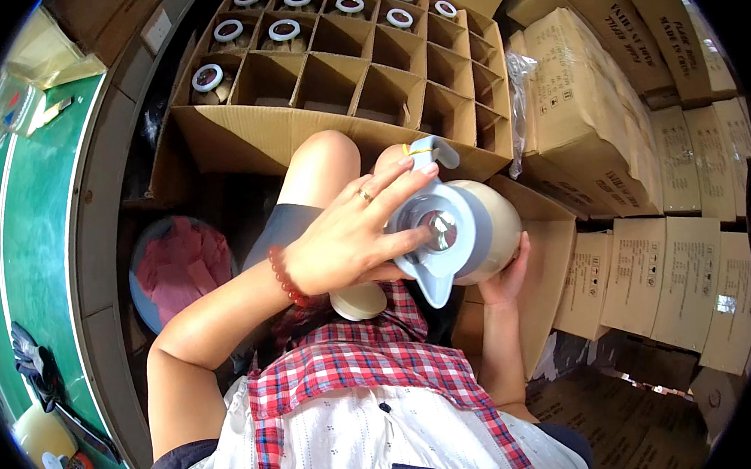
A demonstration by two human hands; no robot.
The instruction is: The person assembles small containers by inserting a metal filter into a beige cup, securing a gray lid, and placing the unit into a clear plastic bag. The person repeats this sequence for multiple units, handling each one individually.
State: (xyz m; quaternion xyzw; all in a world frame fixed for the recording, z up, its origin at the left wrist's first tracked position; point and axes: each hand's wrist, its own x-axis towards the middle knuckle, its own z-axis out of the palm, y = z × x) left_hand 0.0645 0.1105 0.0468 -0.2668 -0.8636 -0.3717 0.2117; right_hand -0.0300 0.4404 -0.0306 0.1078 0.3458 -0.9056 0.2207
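Note:
A vacuum jug (pixel 497 227) with a cream body and a pale blue-grey collar, spout and handle is tilted over my lap, its shiny mouth facing up at me. My left hand (pixel 366 214) lies across its top: some fingers rest at the handle, where a yellow band is looped, and one finger reaches the rim of the mouth. My right hand (pixel 507 280) supports the cream body from the right; part of its fingers is hidden behind the jug. Just below my left hand is a round cream piece (pixel 358 302), perhaps a lid; I cannot tell whether that hand touches it.
Ahead stands a divided carton (pixel 248 126), with several jugs (pixel 208 78) in its cells. An open carton (pixel 557 249) is at my right, by stacked boxes (pixel 592 118). On the left are a tub with pink cloth (pixel 184 268) and a green table (pixel 44 220).

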